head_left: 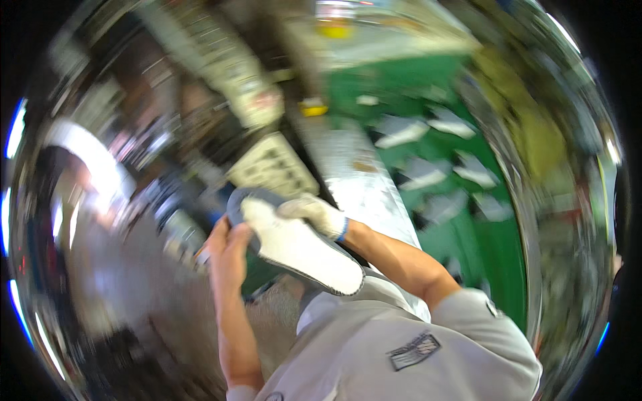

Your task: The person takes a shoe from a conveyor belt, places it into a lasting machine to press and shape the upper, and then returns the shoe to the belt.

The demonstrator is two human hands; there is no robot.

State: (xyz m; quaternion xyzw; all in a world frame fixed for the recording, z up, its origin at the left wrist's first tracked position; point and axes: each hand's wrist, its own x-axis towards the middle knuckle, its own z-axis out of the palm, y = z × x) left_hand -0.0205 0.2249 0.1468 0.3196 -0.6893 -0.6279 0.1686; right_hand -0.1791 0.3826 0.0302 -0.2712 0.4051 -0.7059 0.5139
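Green covers the long surface point(498, 257) that fills the two to four o'clock side of the hands, with grey-and-white shoe-like pieces point(422, 175) set out on it in rough rows, blurred. Between it and the hands, at one to two o'clock, runs a pale, shiny strip point(364, 177). Nearer, just past the held piece at twelve o'clock, is a cream panel point(275, 167) with dark marks or openings; the blur hides which. Next in size comes the grey shoe point(301, 244), held in front of the person's body, its white underside turned up to view and its long axis running from ten o'clock to four o'clock, the four o'clock end closest to the shirt point(374, 341). Both hands are on it: the bare left hand point(227, 250) pinches the edge near the ten o'clock end, thumb and fingers bent around it, while the gloved right hand point(317, 214) grips the upper-right edge, thumb over the white face, its other fingers hidden behind. The right hand is therefore the nearer one to the green surface, with the left on the far side of the shoe. Smallest is a blue band point(344, 229) at the glove's cuff.
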